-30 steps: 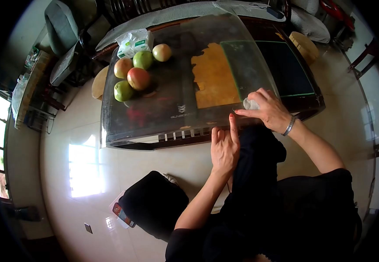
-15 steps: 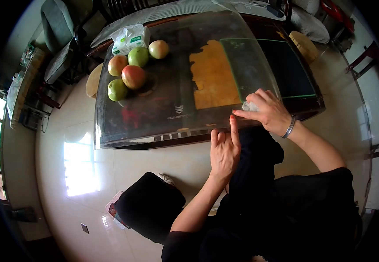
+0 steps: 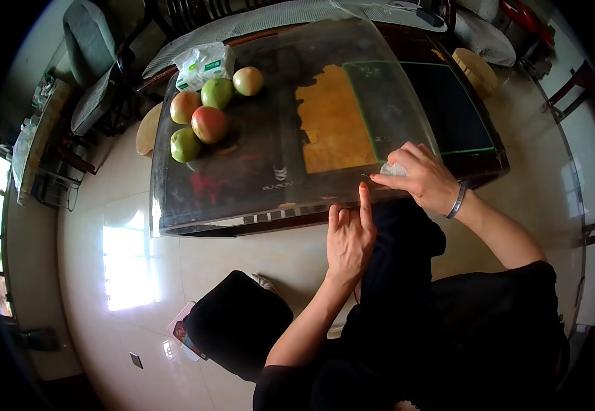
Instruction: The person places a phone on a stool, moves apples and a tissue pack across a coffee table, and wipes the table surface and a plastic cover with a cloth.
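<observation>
My right hand [image 3: 426, 181] is closed around a crumpled white tissue [image 3: 394, 169], pressed on the clear cover near the table's front edge, with the index finger stretched leftward. My left hand [image 3: 351, 241] is at the same edge just to the left. Its index finger points up onto the cover, while its other fingers are bent at the rim; nothing shows in it. The two index fingertips are close together but apart. Under both lies the dark table [image 3: 243, 181] with its transparent cover, through which a worn orange-brown patch [image 3: 335, 123] shows.
Several red and green round fruits [image 3: 209, 124] sit at the table's left, beside a pack of tissues [image 3: 205, 64]. A green-edged dark panel [image 3: 448, 106] is at the right. Wooden stools [image 3: 475, 70] and chairs [image 3: 90, 41] stand around. My black-clad knees are below the front edge.
My right index finger has shifted slightly, and the gap between the two fingertips looks a little different. My left hand has moved slightly left. The tissue stays in my right hand.
</observation>
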The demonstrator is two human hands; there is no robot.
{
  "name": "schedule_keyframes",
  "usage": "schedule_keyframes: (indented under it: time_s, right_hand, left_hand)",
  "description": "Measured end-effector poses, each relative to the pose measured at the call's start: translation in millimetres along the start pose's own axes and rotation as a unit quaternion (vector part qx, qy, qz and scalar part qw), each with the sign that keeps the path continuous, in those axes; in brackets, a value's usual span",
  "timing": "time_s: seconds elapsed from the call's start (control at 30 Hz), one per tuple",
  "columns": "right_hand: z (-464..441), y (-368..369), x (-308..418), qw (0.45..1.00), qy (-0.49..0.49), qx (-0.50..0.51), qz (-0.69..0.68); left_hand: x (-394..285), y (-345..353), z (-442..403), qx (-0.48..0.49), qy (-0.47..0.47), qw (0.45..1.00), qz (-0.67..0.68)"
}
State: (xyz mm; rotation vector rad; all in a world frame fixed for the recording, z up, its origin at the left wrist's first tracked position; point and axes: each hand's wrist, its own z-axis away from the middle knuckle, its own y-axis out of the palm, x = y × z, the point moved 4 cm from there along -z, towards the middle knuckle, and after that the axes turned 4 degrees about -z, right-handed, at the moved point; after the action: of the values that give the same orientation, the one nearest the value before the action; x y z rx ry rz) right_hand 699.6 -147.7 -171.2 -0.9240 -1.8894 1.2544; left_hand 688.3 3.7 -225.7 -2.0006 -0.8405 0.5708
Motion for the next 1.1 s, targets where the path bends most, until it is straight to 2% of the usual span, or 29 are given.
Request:
schedule_keyframes:
  time_s: [0.2, 0.43, 0.53, 0.6, 0.67, 0.73, 0.77, 0.8, 0.83, 1.0, 1.1]
  right_hand:
    - [-7.7, 2.8, 4.7, 0.999, -0.01, 0.007, 0.041]
    - [-7.5, 0.7, 7.0, 1.0, -0.015, 0.007, 0.024]
    - [-11.5, 1.7, 4.9, 0.999, -0.023, -0.026, -0.008]
    - [-16.8, -12.0, -7.2, 0.974, 0.05, -0.101, -0.196]
    - [-26.5, -23.9, -6.8, 0.972, 0.07, -0.148, -0.171]
    - [-39.2, -8.4, -9.7, 0.968, 0.104, -0.159, -0.163]
    - [-43.4, 12.1, -12.7, 0.971, 0.129, -0.136, -0.147]
    - [-48.2, 26.6, -12.6, 0.973, 0.155, -0.111, -0.13]
    - [-46.1, 35.0, -5.8, 0.984, 0.113, -0.132, -0.034]
    - [-39.6, 36.3, 16.6, 0.992, 0.094, -0.082, 0.008]
    - [-29.2, 29.3, 30.9, 0.995, 0.059, -0.08, -0.03]
  left_hand:
    - [-1.9, 4.1, 0.3, -0.006, -0.004, 1.0, -0.001]
    - [-1.5, -1.6, 0.6, 0.025, 0.011, 0.999, -0.018]
    - [1.0, -5.8, 1.6, -0.003, 0.024, 1.0, -0.011]
    - [4.0, -12.3, -2.9, -0.008, 0.022, 1.0, 0.002]
    - [2.9, -20.5, -3.8, -0.008, 0.021, 1.0, 0.022]
    - [4.5, -32.6, -6.5, -0.017, 0.009, 0.999, -0.034]
    - [8.9, -28.8, -5.9, 0.024, -0.013, 0.999, -0.03]
    - [11.5, -34.5, -6.2, 0.002, -0.002, 1.0, -0.031]
    - [15.2, -31.9, -4.8, 0.009, 0.011, 1.0, -0.018]
    - [28.8, -24.5, -4.8, 0.046, 0.06, 0.997, 0.017]
    - [39.1, -25.0, -1.2, 0.055, 0.061, 0.994, 0.074]
